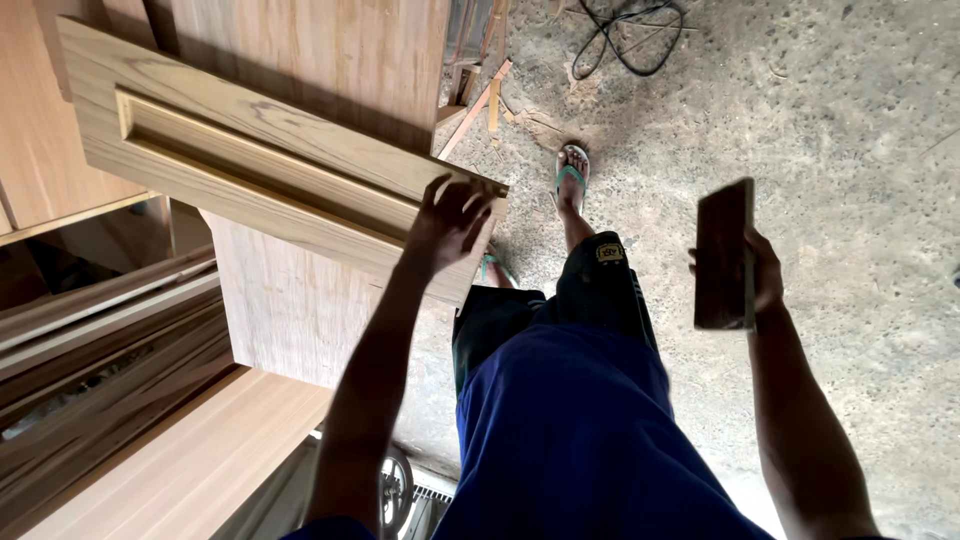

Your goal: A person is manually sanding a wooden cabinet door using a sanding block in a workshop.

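Blue shirt (580, 440), dark shorts (560, 300), green sandals (571, 176)

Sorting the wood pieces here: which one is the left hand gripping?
The framed door panel, with a recessed centre; the left hand grips its corner, unlike the plain boards.

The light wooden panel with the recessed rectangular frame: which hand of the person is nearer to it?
Left. The left hand grips the right end of the light wooden panel; the right hand is apart, holding a dark flat rectangular block over the concrete floor.

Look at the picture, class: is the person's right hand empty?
No: the right hand holds a dark flat rectangular block upright, while the left hand grips the corner of a wooden panel.
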